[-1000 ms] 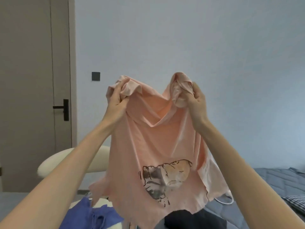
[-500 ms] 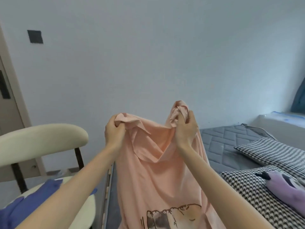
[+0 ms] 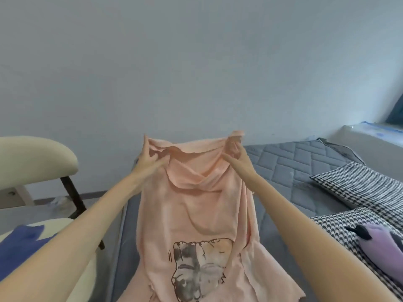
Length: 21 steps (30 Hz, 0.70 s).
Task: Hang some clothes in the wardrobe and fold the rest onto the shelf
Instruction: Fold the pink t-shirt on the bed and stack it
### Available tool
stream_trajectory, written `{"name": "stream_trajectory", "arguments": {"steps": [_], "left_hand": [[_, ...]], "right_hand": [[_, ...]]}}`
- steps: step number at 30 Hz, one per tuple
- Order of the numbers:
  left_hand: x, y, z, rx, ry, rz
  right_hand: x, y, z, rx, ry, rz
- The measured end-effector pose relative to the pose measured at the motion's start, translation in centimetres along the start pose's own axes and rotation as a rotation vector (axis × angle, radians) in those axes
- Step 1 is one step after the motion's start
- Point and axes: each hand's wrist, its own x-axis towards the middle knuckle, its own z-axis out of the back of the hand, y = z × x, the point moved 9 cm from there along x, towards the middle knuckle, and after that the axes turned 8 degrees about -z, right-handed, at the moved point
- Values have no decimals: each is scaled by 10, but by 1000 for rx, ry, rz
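The left hand [image 3: 150,160] has a narrow grip. Its thumb and fingers pinch the top left corner of a pink shirt [image 3: 196,214], with the fingers pointing up along the cloth's edge. The right hand [image 3: 238,158] has a closed grip, its fingers curled round a bunched fold at the top right corner. Both hands are at the same height and apart, so the top edge sags in a loose curve between them. Both forearms are bare and reach forward from the near corners, nearly straight, with the wrists turned inward toward the cloth.

The shirt hangs and spreads toward the near side, and a dark and orange print [image 3: 198,269] shows on its lower part. It is over the left part of a grey quilted bed [image 3: 283,171]. I cannot tell whether the hem rests on the mattress.

To the left stands a cream chair [image 3: 32,155] with dark legs, and a blue cloth [image 3: 19,247] lies on its seat. On the right of the bed lie two checked pillows [image 3: 359,188], and a purple plush toy [image 3: 383,243] is on the nearer one. A plain pale wall [image 3: 196,62] is at the far side.
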Motion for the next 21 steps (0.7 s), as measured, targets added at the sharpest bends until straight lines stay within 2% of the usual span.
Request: {"name": "stream_trajectory", "arguments": {"steps": [4, 7, 14, 17, 21], "left_hand": [[-31, 62, -28, 59, 146, 120], [-54, 93, -38, 138, 199, 130], [-123, 161, -29, 358, 189, 232], [-171, 205, -19, 585, 343, 366], [-220, 247, -4, 880, 541, 432]], "right_hand": [[-3, -76, -25, -88, 65, -170], [-15, -112, -33, -126, 54, -228], [-77, -155, -54, -242, 145, -258], [-116, -179, -73, -319, 283, -266], [-164, -205, -99, -427, 437, -215]]}}
